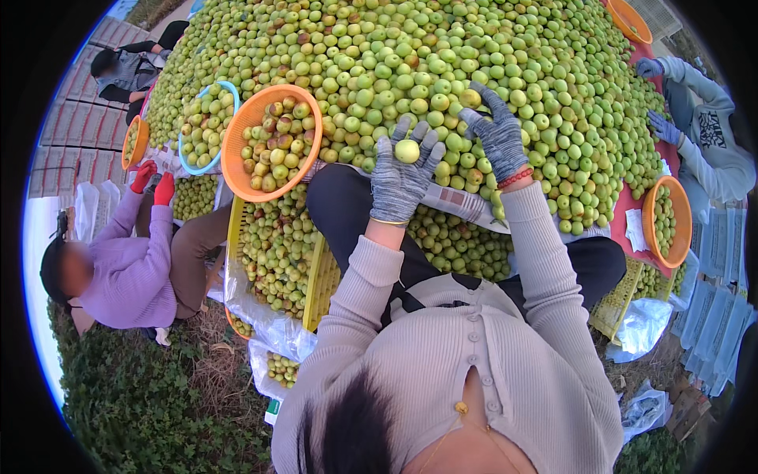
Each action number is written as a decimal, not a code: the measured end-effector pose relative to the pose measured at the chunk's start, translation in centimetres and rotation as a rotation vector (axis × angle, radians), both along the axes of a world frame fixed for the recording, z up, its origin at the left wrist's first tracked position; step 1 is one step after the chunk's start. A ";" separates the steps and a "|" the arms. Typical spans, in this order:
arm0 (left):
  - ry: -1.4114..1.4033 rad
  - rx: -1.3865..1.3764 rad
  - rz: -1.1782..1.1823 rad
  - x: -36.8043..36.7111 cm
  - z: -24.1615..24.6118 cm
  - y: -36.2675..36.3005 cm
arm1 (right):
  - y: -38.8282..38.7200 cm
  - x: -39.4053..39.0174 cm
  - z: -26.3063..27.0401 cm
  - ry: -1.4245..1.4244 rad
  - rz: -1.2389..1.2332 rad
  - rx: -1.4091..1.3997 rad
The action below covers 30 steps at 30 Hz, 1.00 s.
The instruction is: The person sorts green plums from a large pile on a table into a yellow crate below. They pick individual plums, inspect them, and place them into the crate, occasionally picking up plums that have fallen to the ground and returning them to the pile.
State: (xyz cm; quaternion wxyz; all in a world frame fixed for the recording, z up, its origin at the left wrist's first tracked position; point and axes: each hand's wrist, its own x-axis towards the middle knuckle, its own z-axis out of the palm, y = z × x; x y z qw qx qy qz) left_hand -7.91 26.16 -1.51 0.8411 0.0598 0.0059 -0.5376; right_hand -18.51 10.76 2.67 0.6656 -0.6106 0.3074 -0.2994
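My left hand [404, 178], in a grey knit glove, is palm up with a pale green jujube [407, 151] resting against its fingers. To its right my right hand [500, 136], gloved alike, reaches over the large heap of green jujubes [379, 77]. Its thumb and fingertips close around a yellowish jujube [471, 98] at the heap's surface. The heap lies on a patterned cloth [456, 201] whose near edge hangs in front of my knees. Many fruits have reddish-brown patches.
An orange basket [230, 142] of browner jujubes stands left of my hands, beside a blue-rimmed basket [237, 95]. Below sits a yellow crate [314, 284] of fruit. A person in red gloves [164, 189] sits left; a person in blue gloves [666, 127] works right, near another orange basket [684, 228].
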 end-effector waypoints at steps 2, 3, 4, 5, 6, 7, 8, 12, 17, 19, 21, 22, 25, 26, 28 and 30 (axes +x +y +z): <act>0.102 -0.058 -0.061 0.1 0.0 1.0 | -1.8 0.0 0.3 -0.033 -0.058 -0.012; 0.160 -0.084 -0.096 0.3 0.0 1.6 | -2.2 -0.2 0.3 -0.156 0.025 0.204; 0.116 -0.051 -0.092 0.9 -0.1 2.7 | -2.3 -0.7 0.3 -0.303 0.111 0.385; 0.056 -0.049 -0.008 1.5 -0.5 3.9 | -2.1 -1.3 0.3 -0.394 0.123 0.583; 0.014 -0.033 0.103 2.4 -0.9 5.9 | -1.5 -1.8 0.1 -0.454 0.145 0.747; -0.028 -0.034 0.216 4.1 -1.4 8.1 | -0.8 -2.8 0.1 -0.565 0.215 0.891; -0.070 -0.059 0.316 5.9 -2.1 10.8 | -0.1 -3.4 0.0 -0.672 0.287 0.954; -0.013 0.333 0.770 12.3 -5.9 23.3 | 2.0 -5.6 -0.7 -0.590 0.340 0.738; 0.005 0.539 0.831 11.8 -8.2 27.5 | 1.2 -9.7 -3.4 -0.393 0.181 0.652; -0.141 0.332 0.673 9.5 -6.6 24.7 | -0.1 -11.6 -4.4 -0.322 0.118 0.747; -0.435 0.275 0.462 7.4 -4.7 19.4 | -0.6 -12.7 -5.0 -0.148 0.185 0.678; -0.507 0.399 0.405 6.7 -3.7 16.4 | -0.8 -12.4 -5.3 0.015 0.103 0.604; -0.919 0.501 0.240 4.9 -2.3 6.0 | -0.8 -8.6 -6.1 0.155 0.046 0.151; -1.028 0.567 0.200 4.7 -2.2 2.5 | -0.9 -6.7 -6.3 0.247 0.010 0.004; -1.206 0.705 0.203 4.0 -2.5 -3.7 | -1.5 -2.9 -6.7 0.347 -0.026 -0.298; -1.898 0.917 0.242 4.4 -2.5 -7.6 | -2.5 0.5 -7.0 0.426 -0.106 -0.507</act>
